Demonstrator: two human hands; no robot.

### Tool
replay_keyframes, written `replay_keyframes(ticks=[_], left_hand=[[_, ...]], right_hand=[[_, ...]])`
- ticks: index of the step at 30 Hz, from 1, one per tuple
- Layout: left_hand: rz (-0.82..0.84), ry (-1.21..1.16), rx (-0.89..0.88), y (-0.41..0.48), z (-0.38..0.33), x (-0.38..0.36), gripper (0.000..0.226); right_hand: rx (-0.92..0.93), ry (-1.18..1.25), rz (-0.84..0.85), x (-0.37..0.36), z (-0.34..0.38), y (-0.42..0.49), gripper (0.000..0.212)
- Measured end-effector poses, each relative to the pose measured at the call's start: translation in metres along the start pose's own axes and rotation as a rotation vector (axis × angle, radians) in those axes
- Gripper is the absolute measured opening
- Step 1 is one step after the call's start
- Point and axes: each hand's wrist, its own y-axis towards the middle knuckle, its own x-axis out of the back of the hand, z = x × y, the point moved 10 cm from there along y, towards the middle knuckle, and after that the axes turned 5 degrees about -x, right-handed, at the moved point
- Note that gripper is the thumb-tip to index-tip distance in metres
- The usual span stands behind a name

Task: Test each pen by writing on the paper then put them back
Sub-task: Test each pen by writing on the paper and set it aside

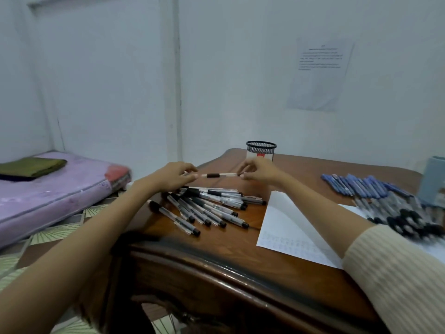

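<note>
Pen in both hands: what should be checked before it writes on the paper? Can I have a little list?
1. Both ends of the pen pinched by left hand and right hand: ok.
2. Cap off: cannot tell, fingers hide the ends.
3. Bare room on the paper: ok.
4. Tip over the paper: not ok, pen hangs above the black pen pile.

A cream, finely ribbed knit sleeve (397,273) covers the right arm up from mid-forearm. The left forearm (84,237), left hand (172,175) and right hand (258,171) are bare.
</note>
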Motion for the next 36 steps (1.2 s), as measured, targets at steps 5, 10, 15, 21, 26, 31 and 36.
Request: replay_keyframes(ticks=[5,10,15,21,26,31,36], left_hand=[[-0.077,-0.037,-0.095,0.008,-0.039,0.017,0.041],[-0.090,-0.055,-0.251,0.017,-0.113,0.014,0.040],[0.024,0.012,-0.398,0.037,-0.185,-0.022,0.031],[0.267,0.002,-0.533,0.038,-0.256,-0.094,0.029],[0.385,-0.102,-0.559,0.026,-0.264,-0.133,0.047],[0.403,-0.117,-0.539,0.028,-0.255,-0.136,0.050],[0.409,-0.102,-0.537,0.028,-0.255,-0.138,0.049]], right_hand=[[-0.015,0.253,-0.094,0.070,-0.005,-0.050,0.016],[-0.121,0.681,-0.135,0.113,-0.045,-0.111,0.012],[-0.188,0.840,-0.363,0.155,-0.090,-0.169,0.023],[-0.124,0.723,-0.384,0.166,-0.086,-0.213,0.023],[-0.207,0.687,-0.266,0.142,-0.090,-0.229,0.043],[-0.288,0.725,-0.201,0.130,-0.098,-0.230,0.054],[-0.343,0.861,-0.255,0.125,-0.108,-0.233,0.033]])
